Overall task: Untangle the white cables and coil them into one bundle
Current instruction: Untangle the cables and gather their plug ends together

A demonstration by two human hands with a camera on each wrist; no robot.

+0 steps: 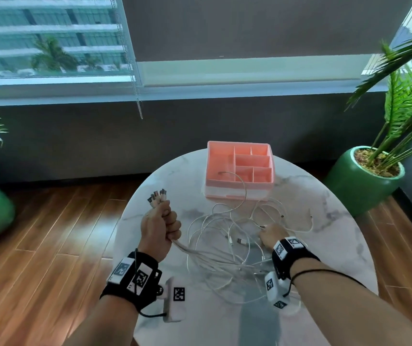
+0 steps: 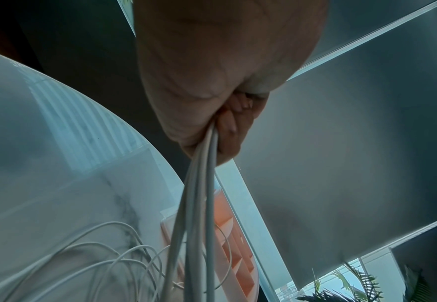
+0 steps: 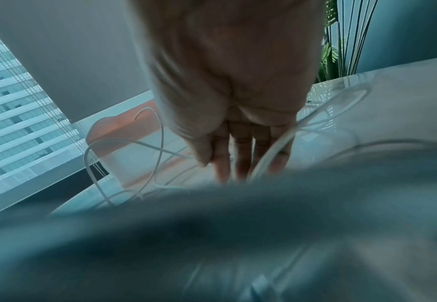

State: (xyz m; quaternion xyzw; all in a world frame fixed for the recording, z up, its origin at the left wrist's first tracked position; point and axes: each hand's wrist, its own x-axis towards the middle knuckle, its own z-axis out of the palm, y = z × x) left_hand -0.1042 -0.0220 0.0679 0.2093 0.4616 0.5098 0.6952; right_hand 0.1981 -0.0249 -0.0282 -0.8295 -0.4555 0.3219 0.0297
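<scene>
Left hand (image 1: pixel 161 227) grips a bunch of white cables (image 1: pixel 224 245) by their plugs; right hand (image 1: pixel 272 237) — fingers straight — presses the tangle at mid-worktop (image 1: pixel 337 245). One cable end lies in the pink organizer (image 1: pixel 239 168) by the far edge.

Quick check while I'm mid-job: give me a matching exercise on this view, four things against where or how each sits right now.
Things:
1. left hand
2. right hand
3. pink plastic compartment organizer
4. green round plant pot

States:
A. on the wooden floor, right of the white marble round table
B. at the table's far edge
C. fingers extended into loose loops
D. fist around gathered white cables, plug ends sticking up

Pairs: 1-D, 2-C, 3-B, 4-A
</scene>
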